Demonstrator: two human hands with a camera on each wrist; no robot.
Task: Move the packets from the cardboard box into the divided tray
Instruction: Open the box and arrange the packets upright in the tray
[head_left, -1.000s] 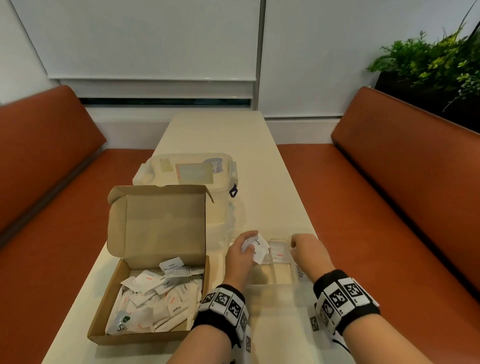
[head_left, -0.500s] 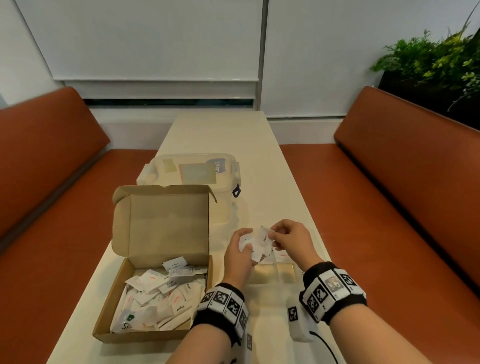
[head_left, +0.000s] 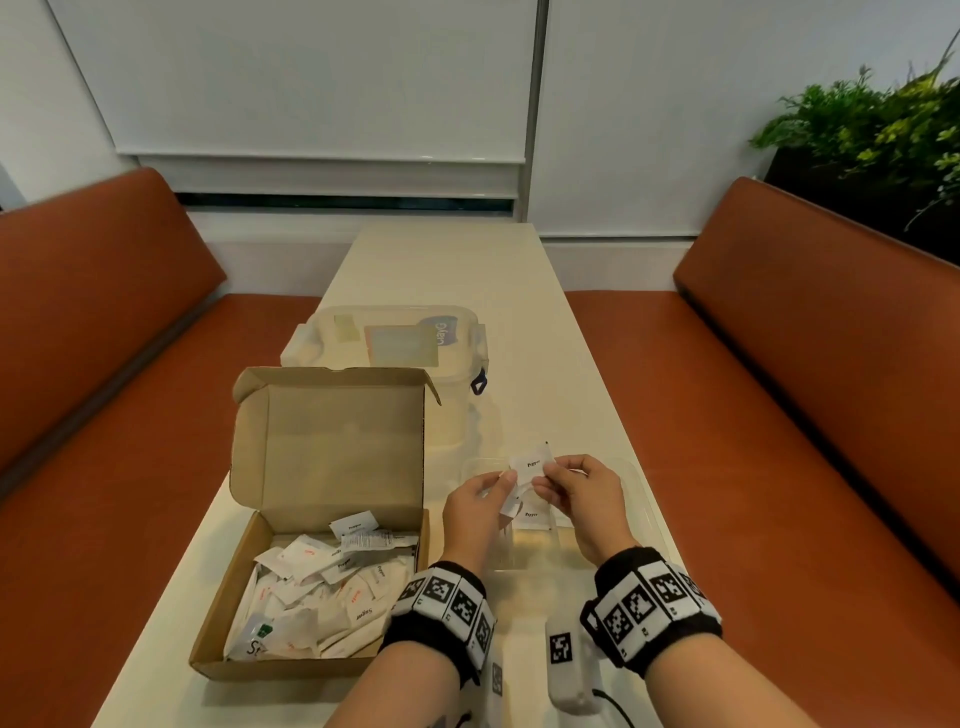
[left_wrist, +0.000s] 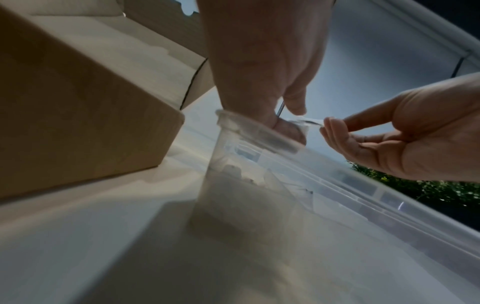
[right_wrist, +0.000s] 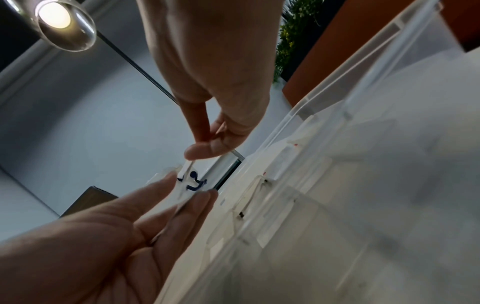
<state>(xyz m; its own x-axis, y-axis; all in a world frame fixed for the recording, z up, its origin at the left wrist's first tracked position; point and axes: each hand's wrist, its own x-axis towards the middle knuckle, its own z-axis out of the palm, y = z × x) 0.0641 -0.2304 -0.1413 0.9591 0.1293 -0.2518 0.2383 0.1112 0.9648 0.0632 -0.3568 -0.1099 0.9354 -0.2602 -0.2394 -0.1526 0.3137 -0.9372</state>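
While our left hand (head_left: 475, 512) curls round a few white packets (head_left: 511, 505) over the clear divided tray (head_left: 641, 506), our right hand (head_left: 582, 493) pinches a pepper packet (head_left: 531, 463) between thumb and forefinger, raised just above the tray's far-left compartments. Both wrists angle inward, fingertips almost meeting. Left of the tray, the open cardboard box (head_left: 311, 519) holds many more packets.

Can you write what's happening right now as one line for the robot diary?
left hand: holds packets | right hand: pinches Pepper packet | over divided tray | cardboard box: many left
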